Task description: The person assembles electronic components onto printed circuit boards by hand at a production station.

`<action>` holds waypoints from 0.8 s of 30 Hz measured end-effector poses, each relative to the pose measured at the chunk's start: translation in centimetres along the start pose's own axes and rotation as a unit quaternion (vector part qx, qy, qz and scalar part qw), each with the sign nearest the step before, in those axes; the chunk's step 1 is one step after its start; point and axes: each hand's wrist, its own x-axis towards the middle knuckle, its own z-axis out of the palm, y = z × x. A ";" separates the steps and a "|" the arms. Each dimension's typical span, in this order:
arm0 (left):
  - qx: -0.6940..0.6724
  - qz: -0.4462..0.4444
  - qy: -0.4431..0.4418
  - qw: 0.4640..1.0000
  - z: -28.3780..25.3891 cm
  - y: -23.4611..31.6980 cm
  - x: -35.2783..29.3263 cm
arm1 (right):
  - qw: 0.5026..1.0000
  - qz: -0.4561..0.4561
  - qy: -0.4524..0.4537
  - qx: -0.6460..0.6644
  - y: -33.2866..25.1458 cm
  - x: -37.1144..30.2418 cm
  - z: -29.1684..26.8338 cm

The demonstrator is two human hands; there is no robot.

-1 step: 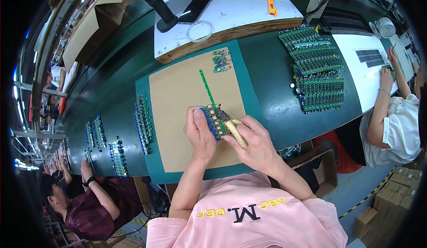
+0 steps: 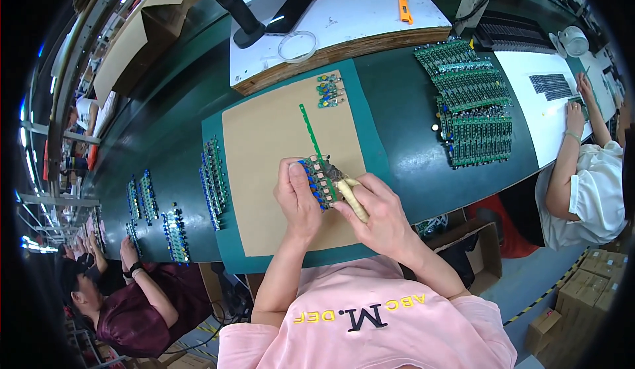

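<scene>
My left hand [image 2: 298, 200] closes on the left edge of a green circuit board panel [image 2: 319, 182] with blue parts along one side. Pliers [image 2: 352, 199] with pale yellow grips and dark jaws are wrapped in my right hand [image 2: 385, 217]. Their jaws meet the panel's right side, beside a narrow green edge strip [image 2: 309, 131] that sticks out beyond the panel, pointing away from me. Whether the jaws are closed on the strip is hidden. Beneath both hands lies a brown cardboard sheet [image 2: 261, 137] on a green mat [image 2: 367, 118].
Small boards [image 2: 329, 91] lie at the sheet's far right corner. A row of boards [image 2: 213, 184] rests at its left edge. Many panels [image 2: 473, 104] are stacked to the right. A raised white board [image 2: 370, 12] carries a phone [image 2: 292, 13] and an orange cutter [image 2: 404, 8]. Co-workers sit on both sides.
The far end of the narrow green strip has shifted slightly to the right. Both hands, the panel and the pliers look almost the same.
</scene>
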 end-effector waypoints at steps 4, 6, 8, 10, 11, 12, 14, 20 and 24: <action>0.029 -0.035 -0.016 0.999 -0.5 -0.6 0.2 | 0.986 0.118 -0.047 0.107 -1.2 -0.6 -0.1; -0.019 -0.102 -0.008 0.995 -0.1 0.6 0.2 | 0.954 0.183 -0.082 0.222 -1.1 -0.6 -0.5; -0.114 -0.231 0.007 0.966 0.7 2.3 0.1 | 0.836 0.302 -0.144 0.435 -0.8 -0.5 -1.0; -0.163 -0.292 0.016 0.942 0.8 2.6 0.4 | 0.752 0.354 -0.173 0.528 -0.6 -0.1 -1.1; -0.153 -0.267 0.023 0.951 0.8 2.4 0.7 | 0.803 0.311 -0.168 0.481 -0.5 0.3 -1.2; -0.142 -0.241 0.030 0.959 0.7 2.1 1.0 | 0.847 0.266 -0.163 0.430 -0.4 0.6 -1.2; -0.121 -0.190 0.044 0.973 0.5 1.6 1.7 | 0.920 0.170 -0.149 0.322 -0.2 1.1 -1.1; 0.048 0.013 0.084 0.995 -0.1 -0.7 3.5 | 0.997 0.010 -0.009 0.078 -0.9 -0.6 1.6; 0.067 0.044 0.100 0.992 0.0 -0.6 3.2 | 1.000 0.004 0.010 -0.019 -0.4 -1.1 2.8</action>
